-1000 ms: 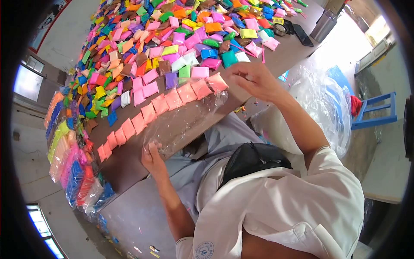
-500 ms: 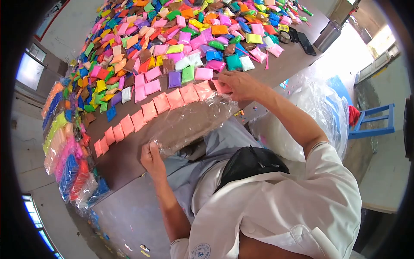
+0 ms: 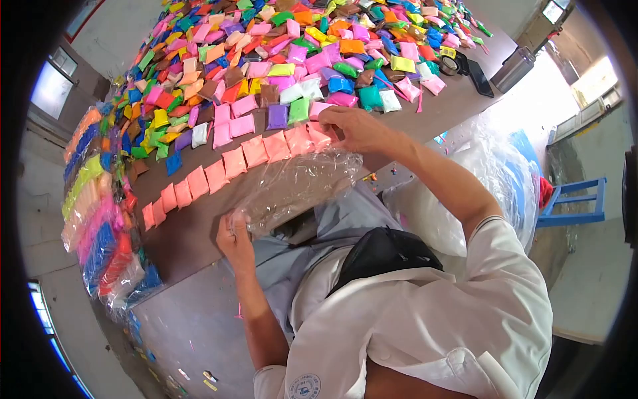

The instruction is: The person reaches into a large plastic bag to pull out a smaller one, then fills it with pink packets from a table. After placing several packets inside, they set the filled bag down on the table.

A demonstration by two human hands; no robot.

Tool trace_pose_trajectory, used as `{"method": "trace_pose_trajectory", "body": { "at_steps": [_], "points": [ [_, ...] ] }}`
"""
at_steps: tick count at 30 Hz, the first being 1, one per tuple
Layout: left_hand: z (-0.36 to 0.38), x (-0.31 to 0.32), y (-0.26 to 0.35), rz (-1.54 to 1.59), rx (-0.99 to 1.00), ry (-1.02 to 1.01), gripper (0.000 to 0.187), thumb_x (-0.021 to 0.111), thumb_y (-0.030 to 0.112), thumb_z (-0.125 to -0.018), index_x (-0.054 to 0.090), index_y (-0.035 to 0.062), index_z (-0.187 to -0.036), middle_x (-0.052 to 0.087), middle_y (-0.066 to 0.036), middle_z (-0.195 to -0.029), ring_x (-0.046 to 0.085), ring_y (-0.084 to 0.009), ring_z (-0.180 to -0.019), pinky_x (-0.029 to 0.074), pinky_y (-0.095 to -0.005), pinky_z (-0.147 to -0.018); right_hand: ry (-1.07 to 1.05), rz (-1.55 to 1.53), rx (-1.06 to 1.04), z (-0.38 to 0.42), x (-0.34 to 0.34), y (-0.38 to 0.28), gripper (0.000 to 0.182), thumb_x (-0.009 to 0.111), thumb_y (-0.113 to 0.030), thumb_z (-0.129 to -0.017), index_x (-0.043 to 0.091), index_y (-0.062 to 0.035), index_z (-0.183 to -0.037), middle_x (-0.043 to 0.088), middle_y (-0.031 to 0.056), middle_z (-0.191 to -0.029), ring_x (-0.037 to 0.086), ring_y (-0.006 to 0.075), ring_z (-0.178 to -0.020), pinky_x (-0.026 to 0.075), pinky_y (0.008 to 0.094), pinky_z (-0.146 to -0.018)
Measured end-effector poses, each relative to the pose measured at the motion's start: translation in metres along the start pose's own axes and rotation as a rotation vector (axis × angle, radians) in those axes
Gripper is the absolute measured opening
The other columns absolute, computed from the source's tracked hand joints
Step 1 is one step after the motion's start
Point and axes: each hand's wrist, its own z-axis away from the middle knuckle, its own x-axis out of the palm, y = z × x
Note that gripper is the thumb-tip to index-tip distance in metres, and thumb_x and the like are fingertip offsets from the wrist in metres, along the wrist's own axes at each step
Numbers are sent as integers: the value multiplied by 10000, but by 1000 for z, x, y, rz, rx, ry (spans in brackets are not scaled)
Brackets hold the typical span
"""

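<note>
A curved row of salmon-pink packets [image 3: 254,151] lies along the near part of the brown table. My right hand [image 3: 355,130] is at the row's right end, its fingers closed on the last salmon-pink packet [image 3: 320,135]; the fingertips are partly hidden. My left hand [image 3: 235,241], near the table's front edge, pinches one end of a clear plastic bag [image 3: 292,183]. The bag stretches from there up to below my right hand, and no packets show inside it.
A large heap of many-coloured packets [image 3: 312,60] covers the table's far side. Filled clear bags [image 3: 106,233] line the left edge. A phone [image 3: 480,78], a tape roll [image 3: 448,65] and a metal flask [image 3: 515,69] stand or lie at right. A blue stool [image 3: 577,203] is beyond big plastic sacks [image 3: 458,179].
My right hand has moved a little left, bringing the last salmon-pink packet against the row's end. My left hand keeps its hold on the bag. The view has shifted slightly.
</note>
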Motion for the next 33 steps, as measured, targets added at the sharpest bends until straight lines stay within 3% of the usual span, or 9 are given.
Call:
{"method": "trace_pose_trajectory", "body": {
  "at_steps": [5,10,13,16,19,26,29,33],
  "points": [
    [0,1,1,22,-1,5,280,584,241,-961,627,-36,-962,630,-44,-828,557,-124,-775,449,-264,-737,-151,24,-10,-7,-4,4,405,793,-212,-722,551,-47,-1003,584,79,-888,600,228,-794,473,374,-667],
    [0,2,-4,27,9,10,274,575,236,-964,628,-33,-957,627,-45,-824,558,-125,-775,450,-265,-734,-174,85,-43,-14,3,14,397,791,-202,-727,533,-56,-992,572,91,-832,598,267,-760,462,399,-666],
    [-1,3,-4,31,14,13,259,567,226,-971,632,-24,-947,616,-41,-818,548,-118,-763,446,-261,-717,-241,61,72,-13,0,10,394,784,-169,-726,531,-64,-1009,593,104,-850,611,289,-788,464,400,-684],
    [1,3,-7,42,14,5,242,560,210,-977,633,-18,-939,601,-36,-813,531,-109,-746,439,-255,-698,-171,38,211,2,-9,2,396,762,-137,-720,531,-66,-1033,622,111,-886,632,290,-816,480,387,-693],
    [2,5,-5,27,43,9,236,556,202,-980,632,-18,-938,587,-30,-812,514,-104,-734,432,-251,-687,-62,-61,139,26,-19,12,399,731,-97,-714,528,-63,-1055,640,118,-923,648,285,-821,498,381,-700],
    [2,10,-4,-9,43,26,271,556,237,-984,636,-19,-946,582,-37,-815,510,-117,-735,431,-262,-692,-42,85,215,43,-31,8,457,654,-300,-841,531,-68,-1214,621,142,-923,635,293,-786,495,392,-682],
    [1,8,-7,-40,77,23,283,552,247,-987,642,-19,-955,592,-47,-822,522,-124,-742,434,-267,-699,47,153,150,40,-21,17,441,617,-333,-896,526,-63,-1232,610,155,-923,624,289,-801,487,403,-685],
    [2,9,-10,-28,59,17,282,552,242,-987,642,-24,-963,610,-50,-842,536,-126,-758,438,-265,-706,148,5,186,44,-15,23,453,598,-340,-927,512,-80,-1288,613,169,-952,622,290,-824,484,409,-692]
  ]
}}
